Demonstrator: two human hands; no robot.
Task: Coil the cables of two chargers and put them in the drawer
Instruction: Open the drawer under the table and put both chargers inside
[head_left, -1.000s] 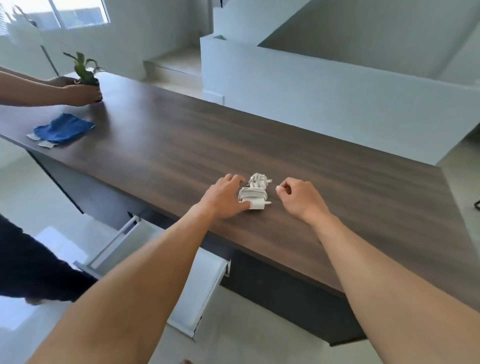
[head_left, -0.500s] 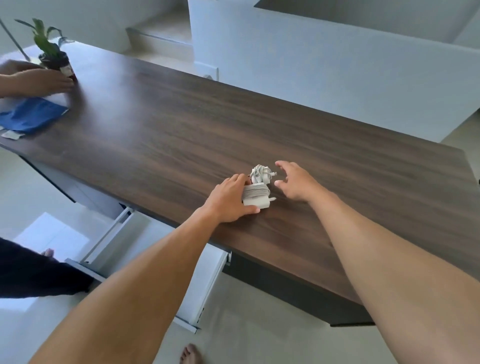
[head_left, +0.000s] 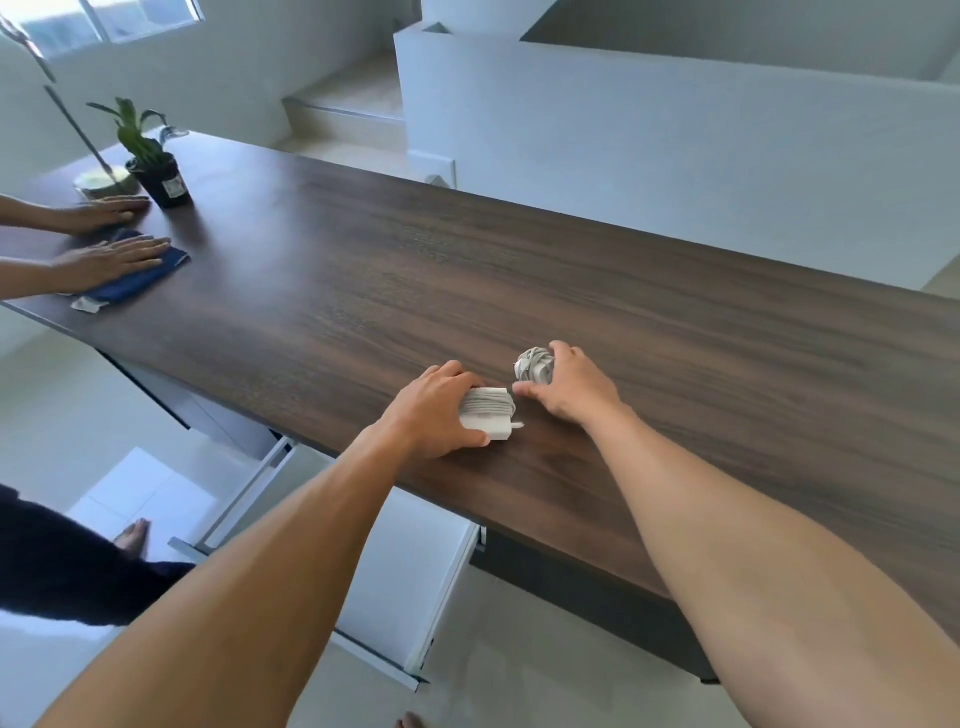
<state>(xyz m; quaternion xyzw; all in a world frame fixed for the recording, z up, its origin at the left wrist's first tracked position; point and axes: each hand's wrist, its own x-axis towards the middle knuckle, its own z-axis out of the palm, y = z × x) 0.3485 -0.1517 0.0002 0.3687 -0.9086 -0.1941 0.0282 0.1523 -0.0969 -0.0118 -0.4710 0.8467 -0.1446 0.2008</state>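
Hands each grip a coiled charger: left hand (head_left: 429, 413), right hand (head_left: 569, 387); drawer (head_left: 410, 597) open, contents hidden.

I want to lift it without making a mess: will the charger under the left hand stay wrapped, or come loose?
The charger looks like a stiff block with cable wound tightly around it, so it should probably lift as one piece. The plug end sticking out at its side may slip free and dangle. The left hand already spans it, so it seems light.

Long dark walnut-look wooden worktop (head_left: 467, 270). Near its front edge: two white chargers with coiled cables (head_left: 491, 413) (head_left: 535, 365). Far left end: small black potted plant (head_left: 158, 176), folded blue cloth (head_left: 140, 278).
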